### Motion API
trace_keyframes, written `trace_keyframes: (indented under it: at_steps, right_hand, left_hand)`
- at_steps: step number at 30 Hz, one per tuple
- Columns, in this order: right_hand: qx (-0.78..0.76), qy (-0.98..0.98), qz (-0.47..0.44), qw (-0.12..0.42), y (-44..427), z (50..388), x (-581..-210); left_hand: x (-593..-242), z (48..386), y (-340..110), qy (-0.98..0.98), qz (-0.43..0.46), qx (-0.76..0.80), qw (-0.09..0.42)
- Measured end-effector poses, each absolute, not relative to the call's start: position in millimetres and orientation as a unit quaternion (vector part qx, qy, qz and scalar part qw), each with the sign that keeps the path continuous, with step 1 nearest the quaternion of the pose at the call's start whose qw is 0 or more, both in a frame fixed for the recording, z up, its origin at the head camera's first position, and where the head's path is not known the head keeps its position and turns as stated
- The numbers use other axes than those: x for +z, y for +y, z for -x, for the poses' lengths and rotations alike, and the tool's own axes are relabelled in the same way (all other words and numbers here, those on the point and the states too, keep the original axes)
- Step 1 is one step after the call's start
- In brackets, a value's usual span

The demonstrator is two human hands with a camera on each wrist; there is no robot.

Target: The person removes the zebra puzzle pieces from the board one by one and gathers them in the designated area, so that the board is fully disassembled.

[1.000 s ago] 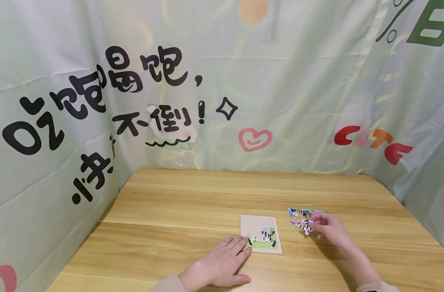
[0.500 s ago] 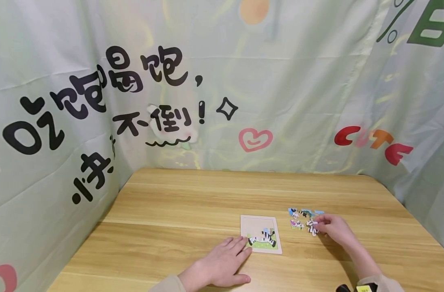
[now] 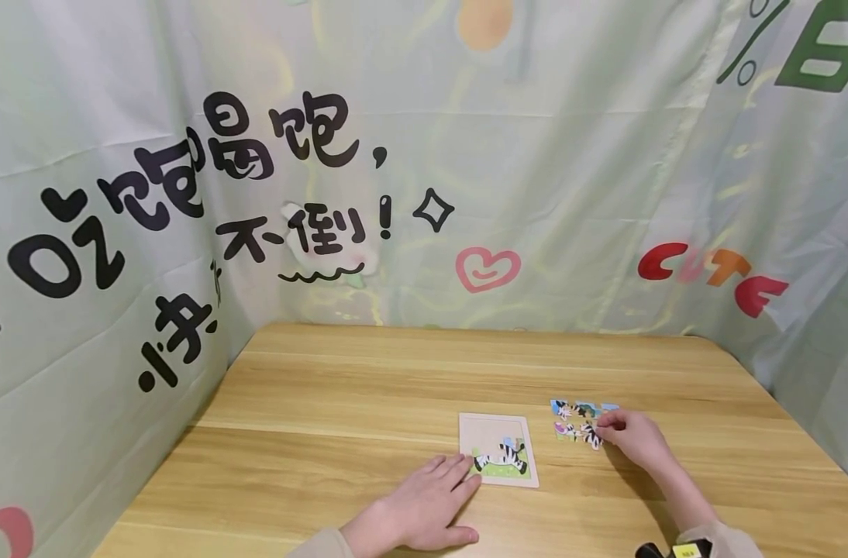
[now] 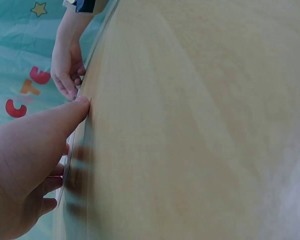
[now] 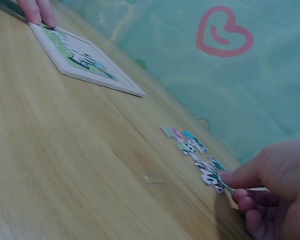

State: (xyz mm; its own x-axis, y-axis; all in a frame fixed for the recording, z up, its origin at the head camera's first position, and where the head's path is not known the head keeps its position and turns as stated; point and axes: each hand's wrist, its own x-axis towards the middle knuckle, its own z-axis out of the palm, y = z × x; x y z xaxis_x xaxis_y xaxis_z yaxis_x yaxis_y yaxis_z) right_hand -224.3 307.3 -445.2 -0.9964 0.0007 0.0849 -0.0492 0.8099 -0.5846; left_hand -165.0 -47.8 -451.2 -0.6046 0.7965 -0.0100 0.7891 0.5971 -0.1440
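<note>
Beige puzzle tray [image 3: 485,435] on table [image 3: 368,380], lower part filled with zebra-and-grass pieces [image 3: 501,463], upper part bare; judged partly complete, with loose pieces [image 3: 562,409] left just to its right. Left hand [image 3: 432,500] rests with fingers extended on the tray's near-left edge; right hand [image 3: 633,439] pinches a striped piece [image 5: 210,177], lifted or not unclear. Right wrist view shows the thumb against that piece, partly masked in the head view, which alone shows the tray's whole bare area.
</note>
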Motion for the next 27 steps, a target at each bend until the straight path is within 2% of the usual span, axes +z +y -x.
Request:
trace_keyframes:
  at_steps: [19,27]
  right_hand:
    - [0.346,-0.938,-0.032,0.019,311,219,-445]
    - [0.346,-0.937,-0.039,0.036,299,217,-436]
  left_hand:
    - [-451,164,-48,-0.892,0.447,0.062,0.029]
    - [-451,164,-48,-0.893,0.444,0.066,0.025]
